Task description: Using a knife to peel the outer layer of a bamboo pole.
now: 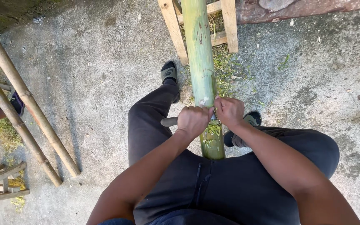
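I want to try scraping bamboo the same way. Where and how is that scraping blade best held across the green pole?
Probably by its two ends, one hand each side of the green bamboo pole. The blade lies crosswise on the pole, its grey end sticking out past the left hand; the right hand closes on the other end. Come from above, knuckles up, fingers wrapped around.

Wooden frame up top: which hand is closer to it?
Right. The right hand grips the tool beside the bamboo pole, below the wooden frame; the left hand sits lower and further left.
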